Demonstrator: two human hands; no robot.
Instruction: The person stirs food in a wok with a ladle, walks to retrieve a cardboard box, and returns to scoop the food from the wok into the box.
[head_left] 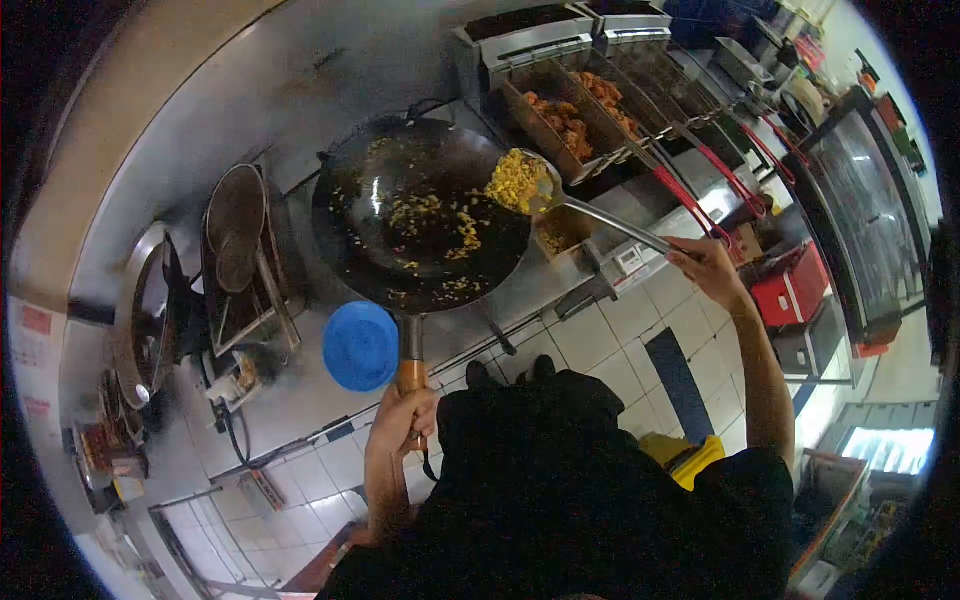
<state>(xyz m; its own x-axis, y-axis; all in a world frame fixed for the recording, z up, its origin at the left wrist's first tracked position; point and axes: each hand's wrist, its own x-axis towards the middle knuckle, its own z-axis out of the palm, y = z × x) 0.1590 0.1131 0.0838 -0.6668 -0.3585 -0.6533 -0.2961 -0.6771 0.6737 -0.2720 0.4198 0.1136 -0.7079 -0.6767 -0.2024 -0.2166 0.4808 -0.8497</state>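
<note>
My left hand [402, 420] is closed round the wooden handle of a large dark wok [455, 150]. Bits of yellow food [430, 218] lie scattered over the wok's inner surface. In my right hand [708, 268] is the long metal handle of a ladle [610, 220]. The ladle's bowl, heaped with chopped yellow food [518, 178] that looks like scrambled egg, is over the wok's right rim. A blue bowl [360, 345] sits just left of the wok handle.
Fryer baskets with red handles [700, 170] stand at the back right, two holding fried pieces [565, 125]. Left of the wok, a round strainer [238, 215] rests over a dark container. Another wok [150, 315] is farther left. A yellow object [690, 460] is on the right below.
</note>
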